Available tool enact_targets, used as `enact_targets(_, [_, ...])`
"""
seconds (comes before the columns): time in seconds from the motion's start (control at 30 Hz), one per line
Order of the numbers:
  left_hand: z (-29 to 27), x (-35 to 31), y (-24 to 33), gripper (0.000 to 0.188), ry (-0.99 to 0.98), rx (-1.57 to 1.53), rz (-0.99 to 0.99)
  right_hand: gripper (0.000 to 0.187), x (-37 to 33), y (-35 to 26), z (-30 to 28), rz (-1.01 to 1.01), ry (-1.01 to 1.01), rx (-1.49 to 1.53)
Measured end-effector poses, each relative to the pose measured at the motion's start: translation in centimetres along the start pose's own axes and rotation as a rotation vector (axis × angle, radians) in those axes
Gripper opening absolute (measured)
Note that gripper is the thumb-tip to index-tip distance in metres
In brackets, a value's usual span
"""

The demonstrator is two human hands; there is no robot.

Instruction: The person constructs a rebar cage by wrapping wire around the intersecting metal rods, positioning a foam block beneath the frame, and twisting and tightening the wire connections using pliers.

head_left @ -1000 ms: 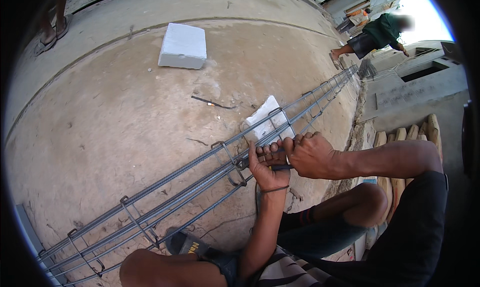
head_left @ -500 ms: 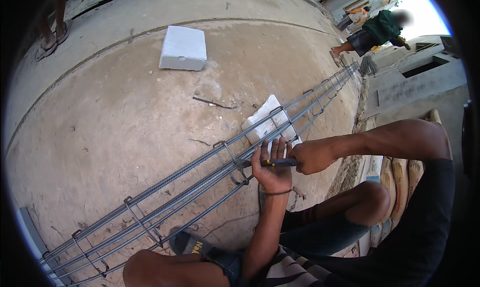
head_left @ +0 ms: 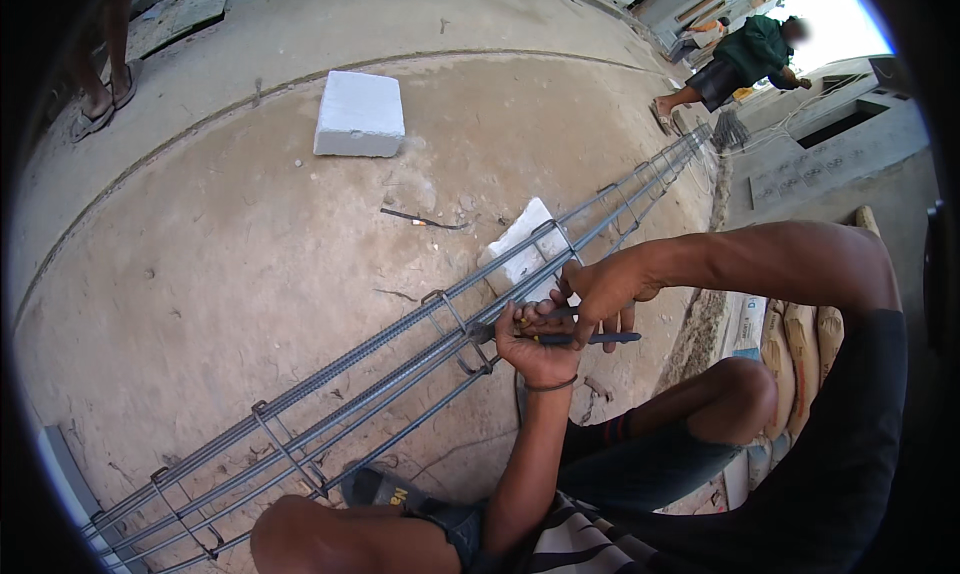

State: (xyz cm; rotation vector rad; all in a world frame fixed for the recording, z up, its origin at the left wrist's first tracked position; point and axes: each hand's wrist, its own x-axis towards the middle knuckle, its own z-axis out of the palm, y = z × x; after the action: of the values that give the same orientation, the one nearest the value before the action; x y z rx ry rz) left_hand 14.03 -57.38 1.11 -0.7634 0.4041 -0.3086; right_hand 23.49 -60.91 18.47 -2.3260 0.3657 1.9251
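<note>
Left hand (head_left: 540, 346) curled round pliers (head_left: 560, 340); right hand (head_left: 606, 296) at parted handles (head_left: 628, 337), grip unclear; pliers likely stiff, sturdy, best held by handle ends; rebar cage (head_left: 350, 353) probably heavy, rigid

White block (head_left: 358, 114); sacks (head_left: 800, 344), apparently.

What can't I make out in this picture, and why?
All in the head view:
Middle of the two-handled tool: partly hidden by curled fingers of the left hand.
Lower-left end of the steel cage: lost at the dark rim; its far end is too small for detail.
Upper body of the upper-left bystander: cut off by the picture's edge.
</note>
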Motion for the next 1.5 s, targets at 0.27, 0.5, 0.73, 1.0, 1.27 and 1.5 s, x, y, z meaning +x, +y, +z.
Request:
enact_targets(0.27, [2.3, -0.5, -2.0, 0.037, 0.204, 0.155, 0.202, 0.047, 0.4, 1.1, 3.0, -0.411, 0.664, -1.046])
enact_targets(0.5, [1.9, -0.2, -1.1, 0.037, 0.119, 0.252, 0.08, 0.047, -0.9, 2.3, 5.4, -0.645, 1.176, -1.677])
enact_targets(0.73, [0.9, -0.4, -1.4, 0.035, 0.072, 0.262, 0.09, 0.044, -0.3, 1.2, 0.6, -0.247, 0.098, -0.527])
enact_targets(1.0, [3.3, -1.5, -3.1, 0.044, 0.088, 0.454, 0.223, 0.021, -0.3, 3.0, 3.6, -0.467, 0.967, -1.557])
enact_targets(1.27, [3.2, -1.7, -2.0, 0.041, 0.12, 0.252, 0.047, 0.028, -2.5, 1.8, 3.6, -0.595, 0.645, -0.609])
enact_targets(1.5, [2.0, -1.7, -1.1, 0.057, -0.086, 0.172, -0.012, 0.02, -2.7, 0.2, 2.5, -0.53, 0.426, -0.902])
